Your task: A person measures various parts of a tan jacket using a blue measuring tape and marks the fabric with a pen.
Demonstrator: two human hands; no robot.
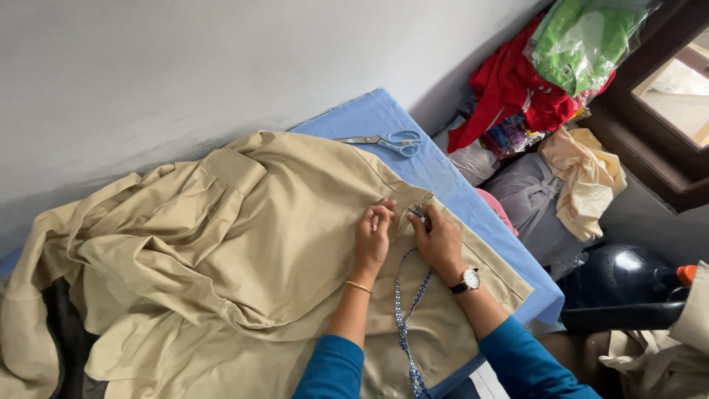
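My left hand (371, 238) lies palm down on the beige garment (244, 251), fingers bunched, tips pinching the cloth near its right edge. My right hand (440, 242) sits just beside it, wrist w/ watch bent, fingers curled on a small dark item, can't tell what. Scissors (387, 142) lie beyond the garment's far edge. Patterned tape (405, 325) trails over the garment btwn my forearms.

A plain grey-white wall (185, 66) fills the upper left and runs diagonally to the right. A table with a blue cover (443, 181) stands against it. At upper right, a dark wooden window frame (642, 125) admits daylight through its pane. Beside the table lie piled textiles: a red garment (509, 92), green fabric in clear plastic (583, 41), a grey bundle (528, 203) and cream cloth (591, 181). A dark rounded object (620, 277) sits lower right.
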